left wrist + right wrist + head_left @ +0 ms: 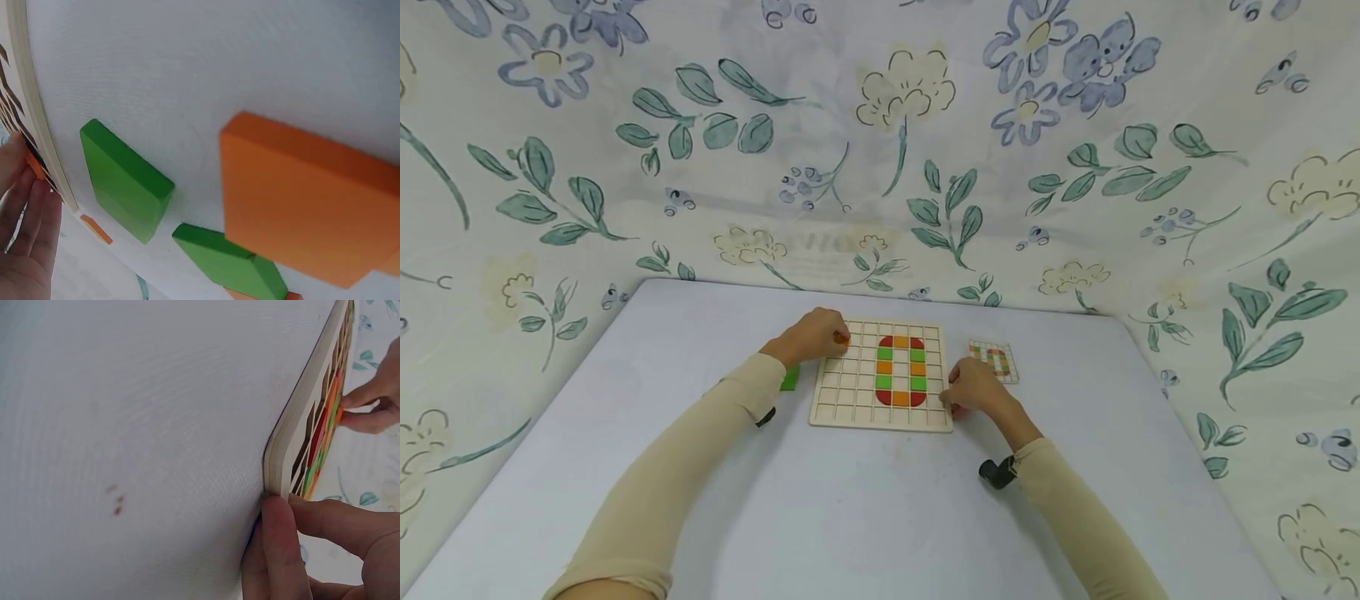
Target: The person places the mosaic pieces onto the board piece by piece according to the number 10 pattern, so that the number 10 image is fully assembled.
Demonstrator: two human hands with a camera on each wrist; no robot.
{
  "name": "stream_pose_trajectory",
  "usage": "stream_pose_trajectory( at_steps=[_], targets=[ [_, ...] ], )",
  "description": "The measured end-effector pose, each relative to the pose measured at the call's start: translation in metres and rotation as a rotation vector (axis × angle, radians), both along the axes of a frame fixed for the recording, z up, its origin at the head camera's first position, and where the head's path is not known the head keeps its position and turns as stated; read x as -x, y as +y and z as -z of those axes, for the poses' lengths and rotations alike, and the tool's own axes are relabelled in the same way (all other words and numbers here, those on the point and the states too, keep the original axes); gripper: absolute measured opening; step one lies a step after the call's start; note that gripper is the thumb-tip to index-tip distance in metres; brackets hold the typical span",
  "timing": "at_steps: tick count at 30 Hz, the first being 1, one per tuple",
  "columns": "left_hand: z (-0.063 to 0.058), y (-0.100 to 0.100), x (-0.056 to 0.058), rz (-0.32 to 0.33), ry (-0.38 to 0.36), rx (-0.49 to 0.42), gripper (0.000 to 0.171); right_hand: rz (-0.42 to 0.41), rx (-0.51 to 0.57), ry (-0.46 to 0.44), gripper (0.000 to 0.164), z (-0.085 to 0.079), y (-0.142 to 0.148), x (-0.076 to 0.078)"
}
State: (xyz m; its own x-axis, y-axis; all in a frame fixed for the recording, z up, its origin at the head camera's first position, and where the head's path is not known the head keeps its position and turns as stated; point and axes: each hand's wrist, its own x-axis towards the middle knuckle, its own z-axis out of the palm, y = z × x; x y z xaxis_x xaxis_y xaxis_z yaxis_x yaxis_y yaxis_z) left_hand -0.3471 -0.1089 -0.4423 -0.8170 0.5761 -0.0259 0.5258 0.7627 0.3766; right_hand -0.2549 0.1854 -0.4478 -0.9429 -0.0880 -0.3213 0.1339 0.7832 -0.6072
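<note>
A wooden grid board lies on the table, with red, orange and green tiles set in an oval ring on its right half. Over its upper left part, my left hand pinches an orange tile between thumb and fingers. My right hand is at the board's right edge; in the right wrist view its thumb and fingers grip the board's rim near a corner. Green tiles and orange tiles lie loose left of the board, mostly hidden by my left arm in the head view.
A small pattern card with a coloured ring printed on it lies right of the board, partly behind my right hand. The white table ends at a flowered cloth at the back and sides.
</note>
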Motion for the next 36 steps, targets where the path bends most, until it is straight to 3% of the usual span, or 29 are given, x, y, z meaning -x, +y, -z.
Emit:
stream_pose_trajectory(
  at_steps=[11,14,19,21,24,28,36],
  targets=[
    [0.001,-0.007,-0.003,-0.058,0.072,-0.07,0.01,0.0,0.004,0.001,0.031,0.001,-0.002,0.0],
    [-0.003,-0.007,-0.003,-0.016,0.113,-0.015,0.013,0.003,-0.016,0.011,0.031,-0.001,-0.001,0.001],
    [-0.01,-0.004,-0.002,0.081,0.216,0.195,0.019,0.014,-0.033,0.005,0.032,-0.003,0.002,0.003],
    [-0.008,-0.004,-0.001,0.083,0.242,0.199,0.018,0.02,-0.025,0.0,0.032,-0.003,0.002,0.003],
    [-0.002,-0.005,-0.001,0.05,0.266,0.112,0.014,0.011,-0.025,0.009,0.032,-0.002,0.0,0.003],
    [-0.001,-0.001,0.0,-0.025,0.215,0.056,0.013,0.001,-0.039,0.02,0.031,-0.001,-0.001,0.004],
    [-0.021,-0.007,-0.013,-0.055,0.081,0.17,0.027,0.004,-0.044,-0.01,0.031,-0.001,-0.004,0.0]
  ],
)
